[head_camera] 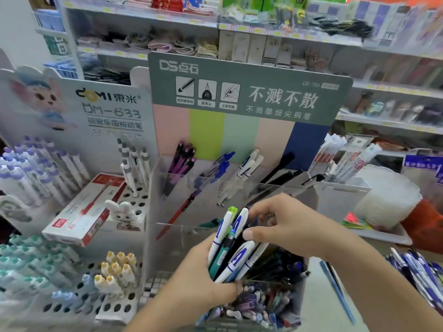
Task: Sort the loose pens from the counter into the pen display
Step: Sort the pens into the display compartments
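My left hand (196, 281) grips a bunch of pens (233, 245), mostly white with blue print, plus a teal one and one with a green cap. My right hand (285, 226) reaches into the top of that bunch, its thumb and fingers pinching around one of the pens. Both hands hover in front of the clear acrylic pen display (191, 188). Its back row holds purple pens (182, 159), blue pens (221, 166), white pens (249, 171) and black pens (282, 168). A red pen (178, 213) leans in a middle compartment.
The display's front bin (261, 305) holds several mixed pens. Loose blue pens (422, 274) lie on the counter at the right. A white holed pen rack (79, 291) and a red-and-white pen box (84, 209) stand to the left. Store shelves rise behind.
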